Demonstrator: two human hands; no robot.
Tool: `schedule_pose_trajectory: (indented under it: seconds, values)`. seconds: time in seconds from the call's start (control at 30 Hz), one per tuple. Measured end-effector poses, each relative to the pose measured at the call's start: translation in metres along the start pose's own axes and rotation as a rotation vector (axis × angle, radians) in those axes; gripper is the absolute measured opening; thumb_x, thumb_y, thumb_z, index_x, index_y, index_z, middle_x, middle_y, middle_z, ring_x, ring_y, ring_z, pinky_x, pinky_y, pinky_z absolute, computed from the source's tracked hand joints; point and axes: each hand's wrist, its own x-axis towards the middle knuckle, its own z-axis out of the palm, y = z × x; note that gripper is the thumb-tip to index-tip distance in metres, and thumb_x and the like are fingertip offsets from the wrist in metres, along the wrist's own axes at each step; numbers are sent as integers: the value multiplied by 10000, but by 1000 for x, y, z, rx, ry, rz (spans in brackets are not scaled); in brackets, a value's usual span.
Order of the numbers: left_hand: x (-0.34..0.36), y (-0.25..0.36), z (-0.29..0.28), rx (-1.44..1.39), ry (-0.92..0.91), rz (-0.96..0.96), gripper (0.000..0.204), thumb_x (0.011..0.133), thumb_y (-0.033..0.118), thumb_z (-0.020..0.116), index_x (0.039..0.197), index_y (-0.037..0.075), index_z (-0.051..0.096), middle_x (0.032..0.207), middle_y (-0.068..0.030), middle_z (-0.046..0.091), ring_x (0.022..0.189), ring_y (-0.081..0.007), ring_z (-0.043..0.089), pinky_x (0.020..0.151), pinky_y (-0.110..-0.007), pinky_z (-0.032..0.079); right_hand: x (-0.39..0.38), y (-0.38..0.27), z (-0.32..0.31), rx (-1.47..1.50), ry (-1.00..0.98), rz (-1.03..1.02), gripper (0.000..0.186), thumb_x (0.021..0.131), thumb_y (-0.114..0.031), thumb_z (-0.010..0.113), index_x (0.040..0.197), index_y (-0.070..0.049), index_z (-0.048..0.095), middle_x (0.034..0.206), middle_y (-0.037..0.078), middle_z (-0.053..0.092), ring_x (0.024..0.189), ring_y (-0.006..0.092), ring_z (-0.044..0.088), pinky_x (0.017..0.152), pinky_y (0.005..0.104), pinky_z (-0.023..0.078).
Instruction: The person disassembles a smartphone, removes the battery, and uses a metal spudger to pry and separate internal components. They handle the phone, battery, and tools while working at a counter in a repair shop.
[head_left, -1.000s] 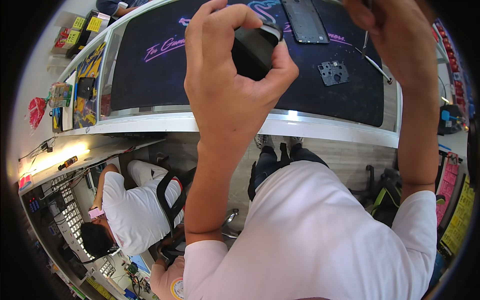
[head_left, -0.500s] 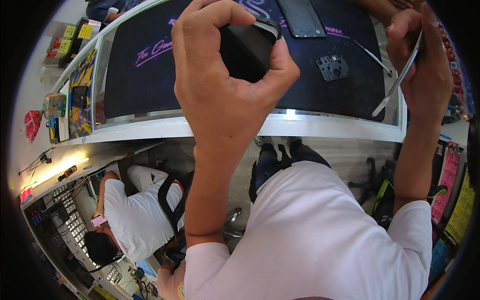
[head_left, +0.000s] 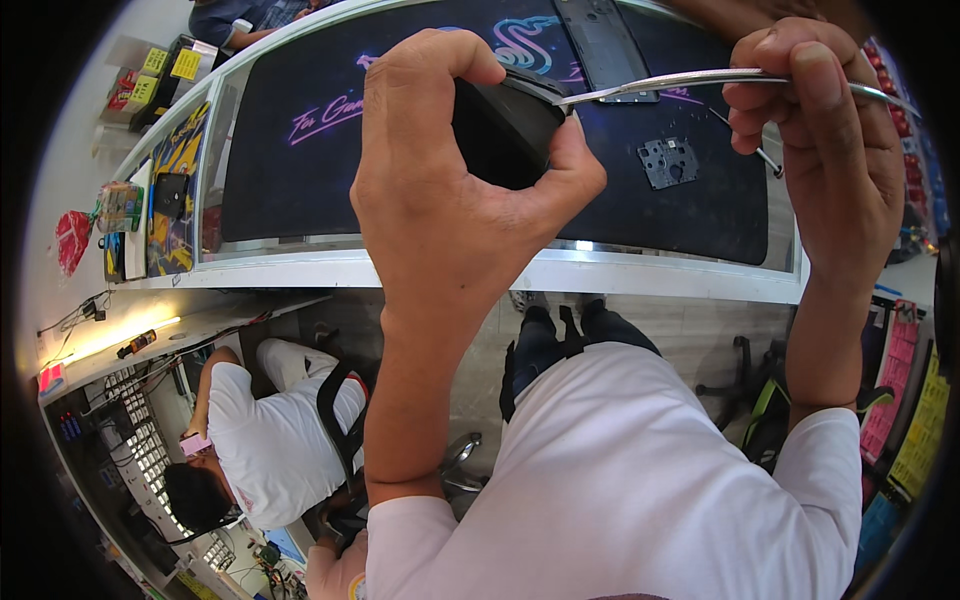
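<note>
My left hand (head_left: 450, 200) is raised in front of me and grips a small black boxy device (head_left: 505, 125). My right hand (head_left: 820, 130) pinches a pair of metal tweezers (head_left: 660, 82) whose tips touch the top edge of that device. Both hands hover over a dark desk mat (head_left: 330, 160) with a neon snake drawing. Behind the tweezers, a flat dark panel (head_left: 600, 40) lies on the mat, and a small grey perforated plate (head_left: 668, 162) rests on the mat too.
The white counter edge (head_left: 640, 275) runs below the mat. A thin tool (head_left: 745, 140) lies on the mat by my right hand. A glass display (head_left: 165, 200) with small goods sits at left. Another person in a white shirt (head_left: 270, 440) crouches at lower left.
My right hand has come down and leftward with the tweezers until their tips reach the black device. My left hand kept its grip, tilting slightly.
</note>
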Motion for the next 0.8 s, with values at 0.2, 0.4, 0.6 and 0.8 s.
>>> schedule_pose_trajectory:
  seconds: [0.2, 0.4, 0.6, 0.8]
  values:
    - [5, 5, 0, 3, -6, -57, 513, 700, 87, 854, 1109, 74, 543, 1068, -62, 620, 929, -173, 639, 931, -325, 547, 11, -20, 17, -211, 48, -109, 386, 1168, -283, 467, 1288, 41, 641, 1146, 190, 742, 908, 189, 746, 813, 311, 590]
    - [9, 5, -5, 91, -29, -2, 495, 691, 115, 845, 1081, 69, 542, 998, -53, 592, 862, -178, 613, 840, -309, 534, 17, -35, 30, -292, -78, -179, 274, 1119, -203, 573, 1244, 33, 633, 1119, 209, 721, 907, 192, 703, 838, 317, 571]
    - [10, 6, -4, -13, -65, -27, 541, 715, 73, 843, 1156, 52, 529, 1052, -69, 603, 970, -189, 634, 931, -329, 530, 17, -46, 24, -369, -128, -104, 256, 1102, -165, 598, 1236, 49, 637, 1153, 217, 712, 952, 214, 722, 866, 326, 592]
    - [1, 4, 0, -161, -8, -100, 744, 733, 21, 833, 1350, 38, 419, 1274, -159, 591, 1181, -240, 647, 1071, -389, 518, 14, -48, 35, -433, -95, -131, 257, 1097, -146, 590, 1230, 66, 653, 1167, 220, 715, 991, 234, 742, 890, 333, 608]
